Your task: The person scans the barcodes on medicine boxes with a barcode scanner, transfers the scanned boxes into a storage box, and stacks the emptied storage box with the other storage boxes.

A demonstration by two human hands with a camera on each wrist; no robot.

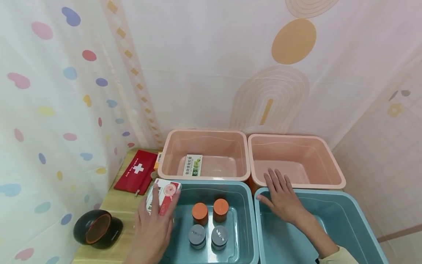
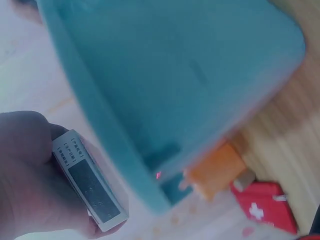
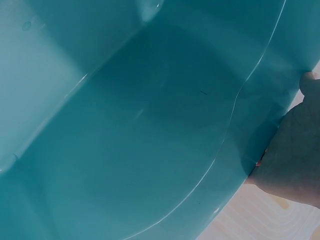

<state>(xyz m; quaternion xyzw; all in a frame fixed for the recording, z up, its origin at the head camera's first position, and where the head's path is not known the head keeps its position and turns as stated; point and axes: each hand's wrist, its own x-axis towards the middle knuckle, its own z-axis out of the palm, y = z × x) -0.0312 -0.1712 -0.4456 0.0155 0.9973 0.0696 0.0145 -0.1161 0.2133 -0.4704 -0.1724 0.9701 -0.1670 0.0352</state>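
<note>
My left hand (image 1: 150, 231) grips a white and red medicine box (image 1: 166, 192) above the back left corner of the left blue bin (image 1: 253, 227). In the left wrist view, the printed end of that box (image 2: 90, 182) sticks out past the hand. My right hand (image 1: 283, 203) has straight fingers and holds nothing; it lies over the rim where the right blue bin (image 1: 351, 209) meets the right pink bin (image 1: 290, 138). Inside the left blue bin stand two orange-capped jars (image 1: 200, 211) and two grey-lidded jars (image 1: 219, 234).
The left pink bin (image 1: 206, 132) holds a white and green box (image 1: 192, 165). On the wooden table (image 1: 120, 205) lie a red first aid pouch (image 1: 135, 172) and a black bowl-like vessel (image 1: 89, 227). An orange box (image 1: 158, 159) sits against the left pink bin. A patterned curtain (image 1: 204, 73) hangs behind.
</note>
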